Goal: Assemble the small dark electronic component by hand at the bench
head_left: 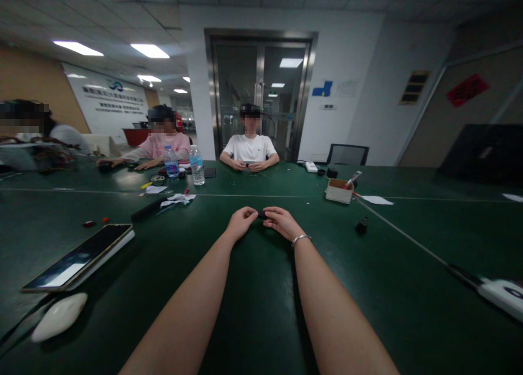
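Both of my arms reach forward over the dark green table (261, 288). My left hand (242, 222) and my right hand (281, 221) almost meet, with a small black object (261, 215) pinched between them. The fingertips of each hand are closed on its ends, and they cover part of it. Its exact shape is too small and dark to tell. A metal bracelet circles my right wrist.
On the left lie a phone (81, 258) on a white block and a white mouse-like object (59, 316). Bottles (197, 167) stand farther back. To the right are a small box (339, 192), a black item (362, 225) and a power strip (502, 297). People sit opposite.
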The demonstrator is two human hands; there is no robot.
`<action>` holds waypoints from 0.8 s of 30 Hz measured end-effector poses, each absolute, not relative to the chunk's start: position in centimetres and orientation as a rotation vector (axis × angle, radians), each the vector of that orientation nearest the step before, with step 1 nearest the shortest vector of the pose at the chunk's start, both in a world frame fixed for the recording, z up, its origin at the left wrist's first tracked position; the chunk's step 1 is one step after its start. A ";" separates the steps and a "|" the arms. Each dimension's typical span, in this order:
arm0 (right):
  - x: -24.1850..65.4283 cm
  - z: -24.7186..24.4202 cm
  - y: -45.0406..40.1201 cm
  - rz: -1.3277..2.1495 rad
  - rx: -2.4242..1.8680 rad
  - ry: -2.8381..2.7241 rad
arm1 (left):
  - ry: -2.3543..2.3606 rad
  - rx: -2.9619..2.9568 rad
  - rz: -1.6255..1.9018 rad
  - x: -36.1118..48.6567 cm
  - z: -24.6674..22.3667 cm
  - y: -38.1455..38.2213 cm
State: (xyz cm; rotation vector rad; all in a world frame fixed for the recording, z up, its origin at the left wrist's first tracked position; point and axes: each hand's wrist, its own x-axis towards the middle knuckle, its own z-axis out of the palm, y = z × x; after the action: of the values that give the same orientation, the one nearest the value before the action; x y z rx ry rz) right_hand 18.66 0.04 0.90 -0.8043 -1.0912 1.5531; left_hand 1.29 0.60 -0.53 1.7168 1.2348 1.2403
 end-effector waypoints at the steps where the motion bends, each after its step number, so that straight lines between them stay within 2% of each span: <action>1: 18.7 0.9 0.0 1.556 -0.802 -1.091 | 1.238 1.721 1.237 1.3 -0.6 0.6; 24: 18.7 0.7 0.2 1.557 -0.795 -1.121 | 1.293 1.753 1.183 1.2 -0.2 0.3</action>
State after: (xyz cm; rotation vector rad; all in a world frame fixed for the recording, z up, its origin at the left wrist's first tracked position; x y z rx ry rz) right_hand 18.67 0.19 0.68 -0.7946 -1.1208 1.5566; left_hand 1.25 0.27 -0.18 1.7526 1.2926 1.1831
